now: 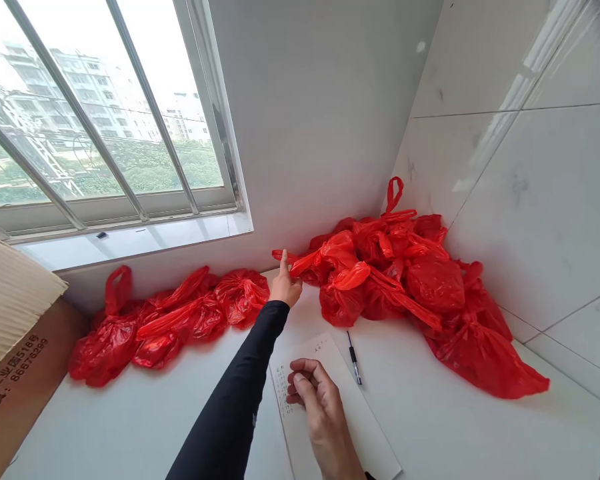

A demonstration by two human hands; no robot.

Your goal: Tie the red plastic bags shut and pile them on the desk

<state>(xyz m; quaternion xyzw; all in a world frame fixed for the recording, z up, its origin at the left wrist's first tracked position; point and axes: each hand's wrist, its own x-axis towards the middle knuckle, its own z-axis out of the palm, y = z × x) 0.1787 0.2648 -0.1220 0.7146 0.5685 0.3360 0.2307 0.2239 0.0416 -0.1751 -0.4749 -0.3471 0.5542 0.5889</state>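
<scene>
My left hand (286, 287), in a black sleeve, reaches toward the wall with its index finger stretched out and its other fingers folded. The fingertip is beside the handle of a red plastic bag in the right-hand pile of knotted red bags (435, 283); whether it touches is hard to tell. Left of this hand lies a row of several more tied red bags (180, 320); their contents are hidden. My right hand (320, 410) hovers above an open notebook (347, 417) with handwriting. Its fingers are loosely curled, apart and holding nothing. A black-and-clear pen (354, 358) lies right of the notebook.
All of this lies on a white tabletop (460, 433). A cardboard box (25, 360) with printed characters stands at the left edge. Behind are a barred window (105, 120) with a sill and a grey wall; a tiled wall (540, 200) bounds the right side.
</scene>
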